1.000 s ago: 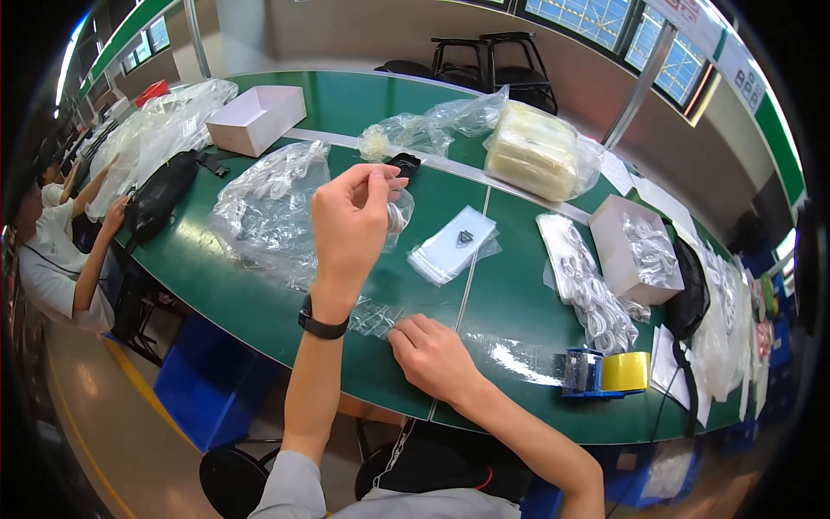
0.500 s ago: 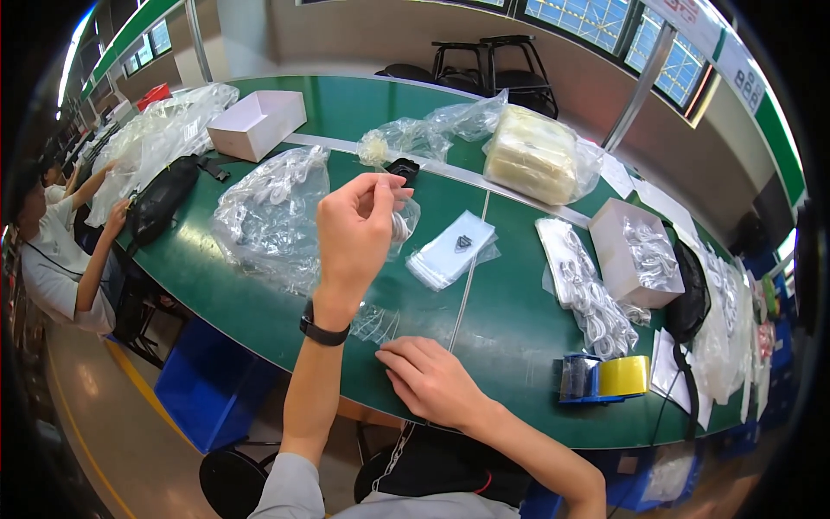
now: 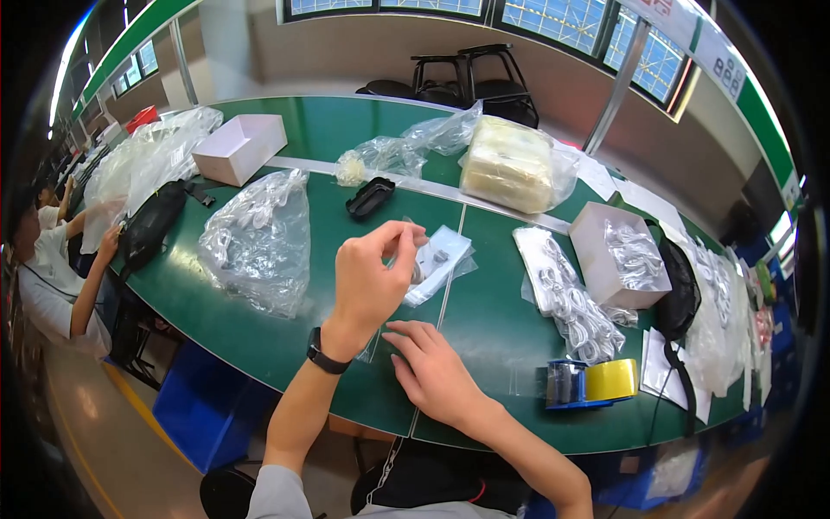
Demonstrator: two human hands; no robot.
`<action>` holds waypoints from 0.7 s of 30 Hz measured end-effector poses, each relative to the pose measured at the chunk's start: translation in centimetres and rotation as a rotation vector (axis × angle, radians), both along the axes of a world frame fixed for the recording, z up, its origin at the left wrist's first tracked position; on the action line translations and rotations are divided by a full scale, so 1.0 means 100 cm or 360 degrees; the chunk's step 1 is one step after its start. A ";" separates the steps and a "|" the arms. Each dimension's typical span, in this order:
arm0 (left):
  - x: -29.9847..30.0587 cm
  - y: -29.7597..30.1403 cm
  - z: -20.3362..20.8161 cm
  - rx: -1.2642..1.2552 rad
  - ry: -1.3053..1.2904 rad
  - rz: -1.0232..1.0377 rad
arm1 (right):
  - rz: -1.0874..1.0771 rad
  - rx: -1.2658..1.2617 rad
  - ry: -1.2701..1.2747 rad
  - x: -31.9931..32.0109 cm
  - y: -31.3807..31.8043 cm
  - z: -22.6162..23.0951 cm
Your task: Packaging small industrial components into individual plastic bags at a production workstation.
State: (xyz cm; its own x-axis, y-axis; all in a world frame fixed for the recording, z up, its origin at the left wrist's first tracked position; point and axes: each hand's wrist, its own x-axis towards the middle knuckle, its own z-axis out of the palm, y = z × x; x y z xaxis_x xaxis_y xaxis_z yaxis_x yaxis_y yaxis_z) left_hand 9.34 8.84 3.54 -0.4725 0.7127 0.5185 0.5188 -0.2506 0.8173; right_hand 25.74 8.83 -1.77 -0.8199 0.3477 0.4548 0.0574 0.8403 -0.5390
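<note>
My left hand (image 3: 373, 270), with a dark band at the wrist, is raised over the middle of the table, its thumb and fingers pinched together. Below the fingertips shows part of a small clear bag with a coiled white cable (image 3: 418, 273), mostly hidden by the hand. My right hand (image 3: 434, 368) rests low over the table near the front edge, fingers extended and apart from any clear grip. Just beyond both hands lies a stack of flat clear bags (image 3: 456, 251) with a small dark mark on it. A black open case (image 3: 370, 198) sits farther back.
At left lie a large clear bag of white cables (image 3: 259, 229), a white box (image 3: 239, 149) and a black pouch (image 3: 154, 227). To the right are bundled white cables (image 3: 571, 294), a box of bagged cables (image 3: 596, 264) and a tape dispenser (image 3: 592, 383). A co-worker (image 3: 65, 268) sits far left.
My left hand has come lower and slightly right, the small bag moving with it, uncovering the black case. My right hand has shifted slightly right. The view has tilted a little.
</note>
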 end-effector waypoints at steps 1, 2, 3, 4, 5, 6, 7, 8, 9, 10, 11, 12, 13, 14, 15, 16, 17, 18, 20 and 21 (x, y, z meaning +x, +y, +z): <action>0.002 0.001 -0.002 0.0032 -0.0006 -0.0003 | -0.0078 -0.0048 0.0028 0.003 0.000 0.000; 0.004 0.000 -0.001 0.0068 -0.0011 -0.0004 | -0.0152 -0.0093 0.0058 0.006 0.001 0.003; 0.007 -0.001 0.002 0.0057 -0.0053 -0.0015 | -0.0160 -0.0084 0.0065 0.010 0.002 0.010; 0.011 -0.001 0.003 0.0066 -0.0047 -0.0024 | -0.0331 -0.0306 0.0134 0.016 0.003 0.020; 0.016 -0.001 0.002 0.0101 -0.0115 -0.0054 | -0.0500 -0.0533 0.0203 0.021 0.005 0.027; 0.020 -0.001 0.002 0.0136 -0.0184 -0.0085 | -0.0508 -0.0528 0.0210 0.023 0.010 0.033; 0.024 -0.002 0.002 0.0122 -0.0195 -0.0111 | -0.0685 -0.0521 0.0448 0.021 0.017 0.037; 0.027 -0.004 0.000 0.0118 -0.0189 -0.0114 | -0.0861 -0.0510 0.0685 0.020 0.023 0.042; 0.030 -0.005 -0.001 0.0120 -0.0145 -0.0132 | -0.0816 -0.0505 0.0731 0.020 0.029 0.049; 0.034 -0.006 -0.002 0.0122 -0.0101 -0.0148 | -0.0829 -0.0502 0.0735 0.022 0.034 0.051; 0.039 -0.007 -0.003 0.0155 -0.0077 -0.0154 | -0.0688 -0.0289 0.0635 0.026 0.040 0.050; 0.044 -0.009 -0.002 0.0156 -0.0076 -0.0171 | -0.0544 -0.0079 0.0531 0.029 0.044 0.049; 0.047 -0.012 0.000 0.0148 0.0070 -0.0125 | -0.0565 -0.0097 0.0578 0.029 0.045 0.046; 0.049 -0.015 0.000 0.0140 0.0218 -0.0070 | -0.0571 -0.0095 0.0582 0.031 0.047 0.046; 0.051 -0.016 -0.001 0.0163 0.0241 -0.0101 | -0.0559 -0.0134 0.0678 0.032 0.048 0.045; 0.051 -0.017 -0.001 0.0162 0.0246 -0.0104 | -0.0544 -0.0173 0.0775 0.033 0.049 0.045; 0.052 -0.016 -0.002 0.0151 0.0114 -0.0213 | -0.0557 -0.0176 0.0777 0.037 0.051 0.045; 0.053 -0.016 -0.002 0.0137 -0.0018 -0.0321 | -0.0516 -0.0342 0.0796 0.042 0.053 0.047; 0.053 -0.015 0.000 0.0120 -0.0197 -0.0453 | -0.0480 -0.0518 0.0827 0.048 0.057 0.049; 0.053 -0.016 0.003 0.0106 -0.0380 -0.0573 | -0.0418 -0.0703 0.0843 0.050 0.058 0.050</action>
State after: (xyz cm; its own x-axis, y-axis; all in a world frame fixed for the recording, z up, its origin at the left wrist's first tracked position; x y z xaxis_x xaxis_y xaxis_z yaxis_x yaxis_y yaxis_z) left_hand 14.64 7.26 3.83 -0.3124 0.8225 0.4753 0.1873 -0.4372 0.8796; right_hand 30.70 14.63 3.21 -0.3938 0.7446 0.5391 -0.1353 0.5331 -0.8352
